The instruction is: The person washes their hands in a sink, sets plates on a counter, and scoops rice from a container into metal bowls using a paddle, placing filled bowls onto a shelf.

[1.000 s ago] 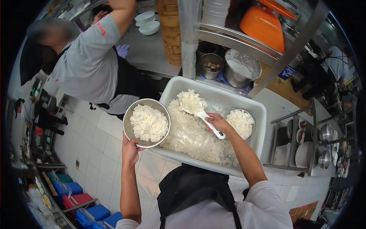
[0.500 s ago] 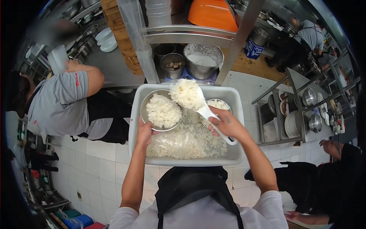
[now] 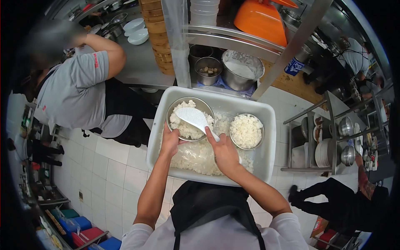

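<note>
My left hand (image 3: 170, 141) grips the lower left rim of a metal bowl (image 3: 169, 109) filled with cooked white rice (image 3: 185, 130). Over that bowl lies the face-down blade of a white rice paddle (image 3: 192, 116), touching or just above the rice. My right hand (image 3: 225, 153) is closed round the paddle's handle, the index finger stretched along it. To the right stands a second metal bowl (image 3: 261, 139), heaped with rice. Both bowls are within a large white plastic tub (image 3: 268, 112), where loose rice and clear plastic film (image 3: 193, 153) cover part of the bottom.
Behind the tub, a metal shelf frame (image 3: 237, 43) holds pots (image 3: 243, 79) and an orange container (image 3: 260, 23). Bamboo steamers (image 3: 156, 29) are stacked beside it. A person in a grey shirt (image 3: 75, 96) stands close on the left. At right are a dish rack (image 3: 310, 139) and another person (image 3: 341, 200).
The paddle, heaped with rice before, has moved left over the left bowl and turned face down. The view has shifted, and the right bowl now shows fully.
</note>
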### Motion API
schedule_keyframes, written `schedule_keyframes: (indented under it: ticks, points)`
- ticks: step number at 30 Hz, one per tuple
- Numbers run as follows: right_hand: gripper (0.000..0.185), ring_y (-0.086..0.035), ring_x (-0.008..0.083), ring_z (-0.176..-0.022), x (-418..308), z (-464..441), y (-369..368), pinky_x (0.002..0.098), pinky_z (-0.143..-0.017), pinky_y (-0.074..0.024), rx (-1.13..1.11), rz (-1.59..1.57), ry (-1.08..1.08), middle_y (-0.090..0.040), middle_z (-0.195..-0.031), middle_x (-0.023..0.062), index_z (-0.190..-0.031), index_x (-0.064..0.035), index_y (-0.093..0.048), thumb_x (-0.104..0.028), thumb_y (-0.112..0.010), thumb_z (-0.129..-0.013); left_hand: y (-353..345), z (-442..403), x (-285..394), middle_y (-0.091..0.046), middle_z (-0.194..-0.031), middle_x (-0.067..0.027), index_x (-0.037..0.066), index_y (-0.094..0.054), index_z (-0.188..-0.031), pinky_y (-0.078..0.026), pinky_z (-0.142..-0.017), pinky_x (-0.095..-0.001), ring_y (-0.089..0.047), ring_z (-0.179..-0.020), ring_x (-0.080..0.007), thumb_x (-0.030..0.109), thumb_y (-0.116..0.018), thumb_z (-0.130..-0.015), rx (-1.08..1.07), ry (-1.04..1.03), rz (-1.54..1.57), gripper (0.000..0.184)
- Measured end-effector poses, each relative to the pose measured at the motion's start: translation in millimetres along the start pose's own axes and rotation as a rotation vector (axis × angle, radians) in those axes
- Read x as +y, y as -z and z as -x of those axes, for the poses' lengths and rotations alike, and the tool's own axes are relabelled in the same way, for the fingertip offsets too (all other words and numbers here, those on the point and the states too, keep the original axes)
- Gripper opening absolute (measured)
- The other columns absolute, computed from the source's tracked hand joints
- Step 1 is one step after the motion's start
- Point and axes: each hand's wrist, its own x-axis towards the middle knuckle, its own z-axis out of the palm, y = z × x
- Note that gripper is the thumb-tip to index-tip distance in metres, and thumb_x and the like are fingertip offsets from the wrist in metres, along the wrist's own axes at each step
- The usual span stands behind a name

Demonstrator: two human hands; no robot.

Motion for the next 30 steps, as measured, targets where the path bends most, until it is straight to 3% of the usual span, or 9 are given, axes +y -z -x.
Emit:
schedule_keyframes:
  ticks: [4,7,9,11,15,17,21,24,30]
  points:
    - [0.07,-0.055,0.0319,-0.071,27.0,12.7,37.1,0.0398,-0.063,-0.047,0.025,-0.25,-0.073,-0.051,-0.081,0.0199,-0.133,-0.0067,-0.023,0.005,-0.049,-0.069,20.6,5.0,7.9,-0.045,-0.113,-0.0173,0.009,-0.024,-0.128,-0.057,-0.052,-0.0316,-0.058,-0.089,-0.0266,-0.006,-0.034,-0.065,0.044,-0.033,0.022,0.065]
    - [0.052,-0.058,0.032,-0.068,61.2,21.1,27.3,0.0375,-0.063,-0.0471,-0.066,-0.448,-0.327,-0.056,-0.073,0.0212,-0.126,-0.0019,-0.034,0.003,-0.043,-0.075,40.4,19.1,27.2,-0.046,-0.113,-0.0164,0.01,-0.024,-0.128,-0.057,-0.052,-0.0304,-0.059,-0.088,-0.0251,-0.005,-0.035,-0.065,0.111,-0.098,0.026,0.066]
    - [0.04,-0.059,0.0312,-0.06,85.2,23.4,-28.4,0.0383,-0.058,-0.0479,-0.291,-0.238,-0.306,-0.058,-0.071,0.0227,-0.119,0.0017,-0.04,-0.005,-0.04,-0.079,56.7,29.0,40.5,-0.047,-0.113,-0.0153,0.011,-0.024,-0.129,-0.057,-0.052,-0.0297,-0.059,-0.087,-0.0239,-0.005,-0.035,-0.065,0.172,-0.117,-0.012,0.068]
    - [0.036,-0.061,0.0327,-0.062,79.5,8.0,-41.3,0.0413,-0.059,-0.0471,-0.675,-0.492,-0.479,-0.058,-0.074,0.0233,-0.11,0.0061,-0.044,-0.008,-0.04,-0.077,73.5,42.7,50.0,-0.047,-0.113,-0.0155,0.011,-0.023,-0.13,-0.057,-0.052,-0.0291,-0.059,-0.087,-0.0225,-0.004,-0.036,-0.065,0.234,-0.13,-0.024,0.067]
    - [0.03,-0.052,0.0217,-0.039,67.0,-32.2,-99.4,0.034,-0.041,-0.0435,-0.573,-1.043,-0.63,-0.056,-0.062,0.0136,-0.104,0.003,-0.049,-0.015,-0.042,-0.081,89.1,73.2,66.8,-0.047,-0.112,-0.0173,0.009,-0.023,-0.13,-0.056,-0.049,-0.0279,-0.06,-0.082,-0.0224,-0.004,-0.035,-0.066,0.334,-0.152,0.018,0.067]
    - [0.029,-0.048,0.017,-0.038,57.3,-63.0,-109.1,0.0313,-0.036,-0.0405,-0.629,-1.145,-0.505,-0.053,-0.059,0.0092,-0.106,-0.0002,-0.049,-0.017,-0.043,-0.084,101.9,84.6,68.1,-0.046,-0.113,-0.0178,0.009,-0.022,-0.13,-0.056,-0.049,-0.0297,-0.06,-0.083,-0.0241,-0.004,-0.035,-0.066,0.36,-0.143,-0.009,0.067]
    - [0.033,-0.047,0.0135,-0.041,60.7,-94.7,-114.9,0.0274,-0.036,-0.0404,-0.753,-1.252,-0.457,-0.051,-0.061,0.0067,-0.12,-0.0057,-0.043,-0.019,-0.04,-0.09,114.8,94.6,61.6,-0.046,-0.114,-0.0181,0.009,-0.021,-0.131,-0.057,-0.051,-0.0312,-0.06,-0.083,-0.0253,-0.003,-0.035,-0.066,0.392,-0.147,0.021,0.067]
    - [0.026,-0.047,0.0152,-0.041,74.5,-77.4,-98.1,0.0294,-0.035,-0.0397,-0.784,-1.301,-0.488,-0.05,-0.059,0.0074,-0.11,-0.0045,-0.049,-0.017,-0.043,-0.088,119.2,98.8,57.2,-0.045,-0.115,-0.0179,0.009,-0.021,-0.131,-0.057,-0.052,-0.0321,-0.06,-0.083,-0.0256,-0.003,-0.035,-0.066,0.421,-0.14,0.052,0.068]
    - [0.026,-0.045,0.0133,-0.041,45.1,-88.0,-124.2,0.0279,-0.036,-0.0381,-0.706,-1.449,-0.536,-0.049,-0.061,0.0059,-0.111,-0.0051,-0.045,-0.019,-0.044,-0.089,121.4,96.5,47.6,-0.045,-0.115,-0.0174,0.01,-0.021,-0.131,-0.058,-0.053,-0.0327,-0.059,-0.085,-0.0256,-0.004,-0.035,-0.067,0.387,-0.107,0.036,0.067]
